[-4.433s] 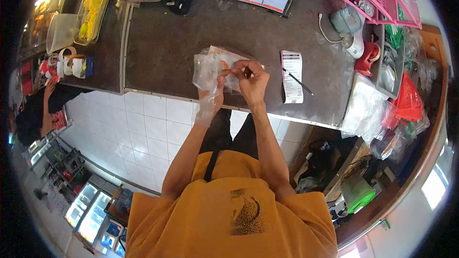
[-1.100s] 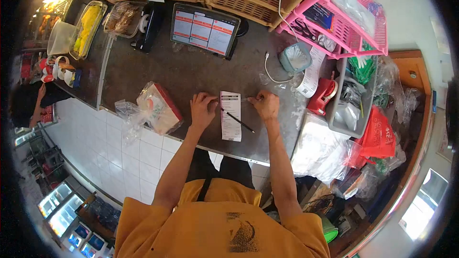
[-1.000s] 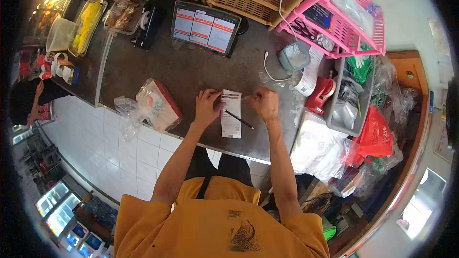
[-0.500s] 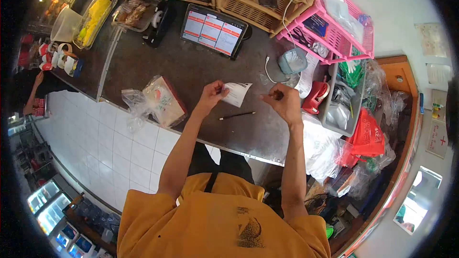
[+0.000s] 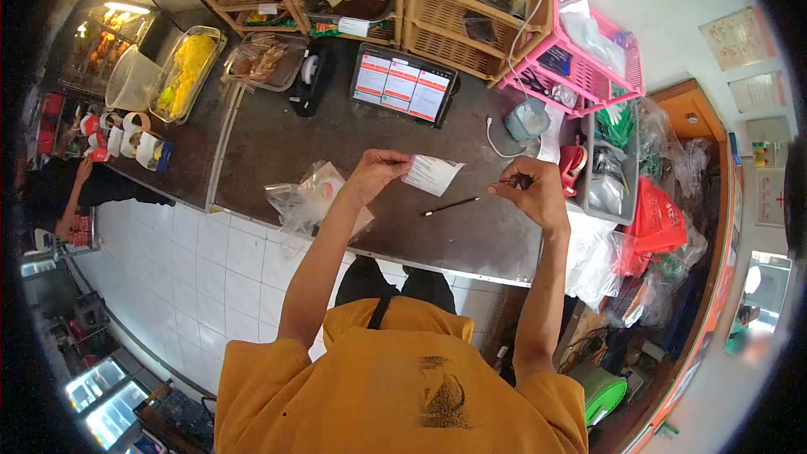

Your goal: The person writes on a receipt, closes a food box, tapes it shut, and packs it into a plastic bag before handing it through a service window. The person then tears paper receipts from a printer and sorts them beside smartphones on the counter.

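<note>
My left hand [image 5: 378, 175] pinches a white printed paper slip [image 5: 434, 176] by its left edge, above the dark counter [image 5: 387, 126]. To the right of the slip is my right hand [image 5: 536, 193], its fingers curled in against the thumb. Whether anything small is between those fingers I cannot make out. A thin dark pencil or pen [image 5: 451, 206] with a pale end lies on the counter between the hands, apart from both. Left of my left forearm, a clear plastic bag [image 5: 311, 202] with a package inside sits at the counter's front edge, partly hidden by the arm.
A tablet [image 5: 403, 86] stands at the back, near tan baskets [image 5: 471, 25] and a pink basket [image 5: 588, 88]. On the right are a red tape dispenser [image 5: 573, 166] and a grey bin [image 5: 624, 212]. Another person's hand [image 5: 82, 172] is at far left, near a yellow food tray [image 5: 220, 35].
The view has shifted, so the counter items appear farther right and lower. The slip, still in my left hand, is turned flatter. My right hand stays curled.
</note>
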Tool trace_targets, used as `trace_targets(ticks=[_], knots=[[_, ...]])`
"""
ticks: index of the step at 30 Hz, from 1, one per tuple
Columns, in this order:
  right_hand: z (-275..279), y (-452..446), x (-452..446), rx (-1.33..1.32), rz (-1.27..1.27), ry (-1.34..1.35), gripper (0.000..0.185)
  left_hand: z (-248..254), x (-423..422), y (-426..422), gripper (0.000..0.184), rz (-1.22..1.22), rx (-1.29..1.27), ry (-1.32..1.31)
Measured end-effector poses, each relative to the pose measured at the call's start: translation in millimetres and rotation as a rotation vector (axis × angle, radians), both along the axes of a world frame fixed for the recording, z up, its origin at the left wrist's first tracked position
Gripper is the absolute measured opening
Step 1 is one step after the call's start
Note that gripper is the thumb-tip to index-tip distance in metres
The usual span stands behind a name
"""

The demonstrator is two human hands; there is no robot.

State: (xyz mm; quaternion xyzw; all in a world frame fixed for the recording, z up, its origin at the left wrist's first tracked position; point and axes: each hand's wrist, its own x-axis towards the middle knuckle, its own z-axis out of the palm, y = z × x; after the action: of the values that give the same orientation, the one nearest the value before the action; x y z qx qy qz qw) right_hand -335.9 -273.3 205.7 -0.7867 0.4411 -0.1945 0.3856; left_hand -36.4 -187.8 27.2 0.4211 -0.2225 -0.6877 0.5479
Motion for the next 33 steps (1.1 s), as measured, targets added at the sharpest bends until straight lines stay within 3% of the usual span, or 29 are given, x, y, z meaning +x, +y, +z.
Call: trace_targets(ticks=[2,5,8,11,13,16,17,19,22,25,26,29,30,33], knots=[[12.1,8.0,11.7,-0.025,-0.006,0.014,0.022,4.5,16.7,5.1,0.017,0.043,0.013,0.141],[19.1,22.3,27.6,-0.089,0.011,0.034,0.019,1.8,45.1,10.3,0.018,-0.010,0.026,0.024],[17.6,46.5,39.2,0.057,-0.093,0.089,0.019,49.9,67.5,17.4,0.018,-0.110,-0.161,-0.642],[0.5,89.6,45.9,0.253,-0.196,0.045,0.017,128.1,98.6,46.5,0.019,-0.249,-0.288,-1.102],[0.8,133.2,59.3,0.370,-0.216,0.017,0.015,168.4,116.2,67.9,0.012,-0.278,-0.413,-1.273],[-17.2,190.8,73.6,0.581,-0.288,-0.282,0.011,217.8,129.2,87.4,0.009,-0.403,-0.429,-1.281],[-27.0,200.4,82.5,0.603,-0.350,-0.264,0.013,208.7,132.8,83.5,0.009,-0.448,-0.391,-1.312],[-103.9,218.2,96.5,0.581,-0.426,-0.359,0.014,163.2,140.8,68.2,0.009,-0.542,-0.318,-1.370],[-222.7,224.5,126.2,0.565,-0.531,-0.343,0.022,35.3,157.9,47.1,0.018,-0.600,-0.217,-1.408],[-310.1,238.6,147.5,0.641,-0.580,-0.345,0.022,-41.5,164.2,56.8,0.012,-0.518,-0.033,-1.383],[-321.8,239.3,154.8,0.695,-0.597,-0.374,0.021,-59.6,169.6,63.4,0.018,-0.438,-0.087,-1.369],[-311.7,225.9,174.7,0.611,-0.704,-0.181,0.030,-53.5,165.3,68.6,0.029,-0.345,0.052,-1.380],[-314.8,223.9,177.9,0.502,-0.685,-0.093,0.041,-57.4,168.2,71.5,0.034,-0.319,0.079,-1.375],[-276.1,214.1,183.5,0.317,-0.613,0.399,0.050,-71.3,177.8,74.8,0.049,-0.227,0.122,-1.309]])
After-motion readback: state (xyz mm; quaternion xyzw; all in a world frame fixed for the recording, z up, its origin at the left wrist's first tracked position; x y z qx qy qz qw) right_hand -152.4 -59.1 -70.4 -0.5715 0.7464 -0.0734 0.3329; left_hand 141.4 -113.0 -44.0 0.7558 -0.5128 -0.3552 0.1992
